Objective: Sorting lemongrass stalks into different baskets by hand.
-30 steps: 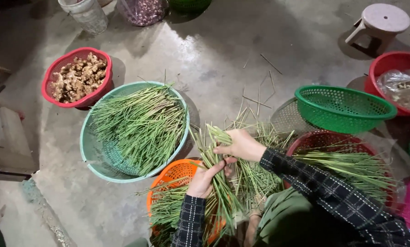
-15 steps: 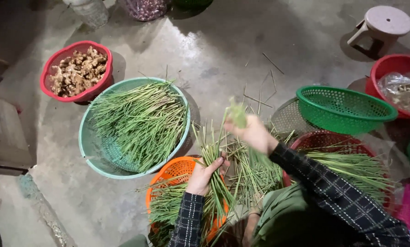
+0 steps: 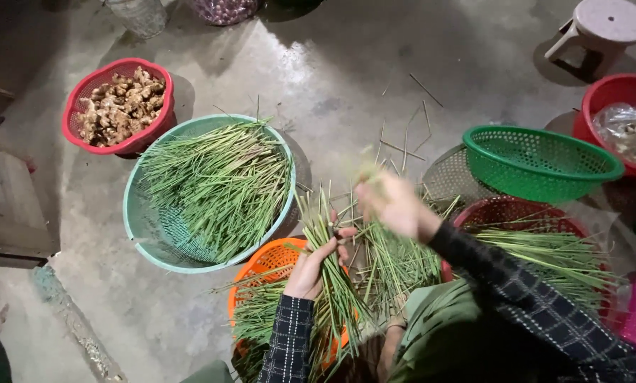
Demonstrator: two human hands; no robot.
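From the head camera: the left hand (image 3: 316,266) grips a bundle of stalks (image 3: 332,284), long, thin and green, paler towards the cut ends, standing fanned above an orange basket (image 3: 265,266) at the person's knees. The right hand (image 3: 392,202), blurred, is lifted just beyond the bundle with a few green stalks pinched in its fingers. More stalks fill a teal basin (image 3: 137,227) to the left and a red basket (image 3: 516,213) to the right; a green basket (image 3: 538,163) stands empty-looking behind
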